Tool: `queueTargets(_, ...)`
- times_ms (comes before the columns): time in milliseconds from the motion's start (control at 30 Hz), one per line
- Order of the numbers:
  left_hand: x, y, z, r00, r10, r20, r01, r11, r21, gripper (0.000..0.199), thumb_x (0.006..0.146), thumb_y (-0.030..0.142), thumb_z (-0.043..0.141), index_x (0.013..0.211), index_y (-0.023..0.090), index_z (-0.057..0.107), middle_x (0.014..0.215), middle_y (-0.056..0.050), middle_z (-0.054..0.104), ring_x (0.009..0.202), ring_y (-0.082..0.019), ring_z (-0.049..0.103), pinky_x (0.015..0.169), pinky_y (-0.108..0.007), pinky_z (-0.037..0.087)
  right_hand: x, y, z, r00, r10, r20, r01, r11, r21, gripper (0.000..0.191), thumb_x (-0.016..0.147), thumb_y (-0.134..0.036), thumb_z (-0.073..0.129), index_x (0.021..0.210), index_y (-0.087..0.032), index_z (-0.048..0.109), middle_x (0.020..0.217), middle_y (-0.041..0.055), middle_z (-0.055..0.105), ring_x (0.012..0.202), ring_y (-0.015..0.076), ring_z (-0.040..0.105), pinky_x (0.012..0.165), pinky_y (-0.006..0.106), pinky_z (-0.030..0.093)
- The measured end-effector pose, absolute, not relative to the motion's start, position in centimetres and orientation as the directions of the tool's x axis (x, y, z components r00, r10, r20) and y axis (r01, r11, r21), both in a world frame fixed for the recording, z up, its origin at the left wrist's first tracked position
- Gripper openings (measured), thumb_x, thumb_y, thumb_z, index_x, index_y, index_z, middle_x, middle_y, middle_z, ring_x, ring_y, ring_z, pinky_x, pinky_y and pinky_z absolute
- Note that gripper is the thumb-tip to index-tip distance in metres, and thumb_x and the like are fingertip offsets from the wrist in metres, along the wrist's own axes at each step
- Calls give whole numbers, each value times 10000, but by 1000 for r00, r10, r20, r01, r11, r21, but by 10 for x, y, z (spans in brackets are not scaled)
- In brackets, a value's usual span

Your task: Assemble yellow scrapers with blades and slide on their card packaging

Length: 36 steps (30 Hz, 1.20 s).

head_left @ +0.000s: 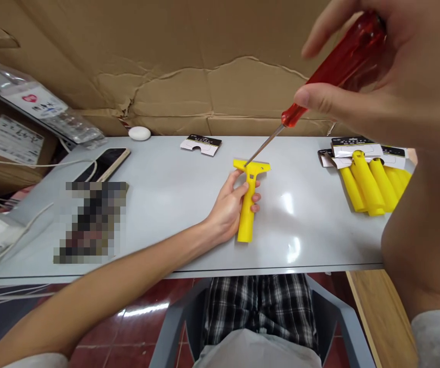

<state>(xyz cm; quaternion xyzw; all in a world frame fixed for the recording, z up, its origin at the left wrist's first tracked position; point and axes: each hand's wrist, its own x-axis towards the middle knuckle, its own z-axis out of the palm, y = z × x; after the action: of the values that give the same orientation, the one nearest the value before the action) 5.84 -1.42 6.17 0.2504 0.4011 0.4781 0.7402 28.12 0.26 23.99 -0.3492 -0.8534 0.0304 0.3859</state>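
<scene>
My left hand (227, 209) wraps round the handle of a yellow scraper (246, 220), keeping it on the table with its wide head pointing away from me. In my right hand (361, 102) is a screwdriver (331, 66) with a clear red handle, gripped between thumb and fingers. Its metal shaft slants down to the left, and the tip meets the left side of the scraper's head, at a screw spot. Another small screw or hole shows on the head's right side.
Several yellow scrapers with black-and-white cards (369, 179) lie at the right. A loose card (201, 144) and a white oval object (139, 133) lie near the cardboard wall (174, 92). Phones (105, 166), cables and a plastic bottle (39, 99) occupy the left.
</scene>
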Motion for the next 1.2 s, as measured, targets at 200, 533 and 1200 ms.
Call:
queueTargets(200,57,-13,59,238,898,-369,-511,439,739,400,999,79,597,1353,247,521,1057,-60,681,638,-96,588,528,-205,446,279,3,242,-498,683,534,780,623,-68,419,866,-259,834,1251,-353,697,996,-122,677,875,34,733,670,-9,460)
queueTargets(533,56,-12,55,259,907,-332,-492,420,763,475,943,108,682,1341,279,486,1098,-55,674,676,-109,603,569,-219,464,291,21,234,-528,589,612,659,739,-143,606,794,-157,897,1322,-350,670,936,-97,677,864,68,737,622,20,520)
queueTargets(1200,57,-12,56,265,899,-349,-483,436,759,466,951,99,678,1348,263,499,1096,-75,683,682,-111,606,569,-219,470,298,29,235,-582,551,598,569,801,-185,424,786,-84,859,1119,-258,664,931,-120,670,799,12,679,605,41,464)
